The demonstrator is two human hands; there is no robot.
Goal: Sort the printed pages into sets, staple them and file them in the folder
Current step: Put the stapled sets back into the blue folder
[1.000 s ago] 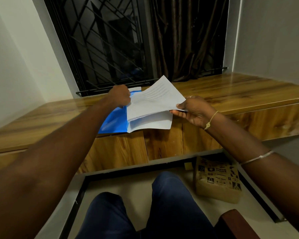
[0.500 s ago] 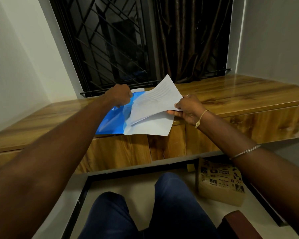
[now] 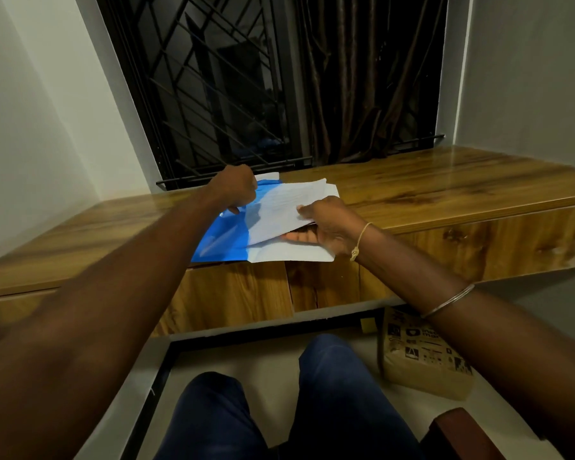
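pages lifted over the blue folder

head view: one blue folder [image 3: 221, 239] lay flat on the wooden counter [image 3: 445, 180], at its near edge, just below the barred window [image 3: 213, 88]. its long axis ran from the near left to the far right, and its near edge reached the counter's lip. a white corner showed at the folder's far end, behind the left hand [image 3: 234, 189].

the left hand was curled closed at the folder's far left part; what it pinched could not be told from here.

the right hand [image 3: 329, 224] held a set of printed pages [image 3: 286, 207] by its near right edge, thumb on top and fingers [image 3: 301, 238] showing underneath. the set was tilted, its held side raised and its far left side dipping toward the folder, with its long axis roughly along the folder's. at least two sheets showed at its far right corner; the exact count could not be told.

one more white sheet [image 3: 289, 254] lay flat beneath, over the folder's right part, its near edge along the counter's lip.

on the floor to the near right sat one brown printed box [image 3: 422, 356]. two knees in dark blue trousers [image 3: 329, 393] were nearest.
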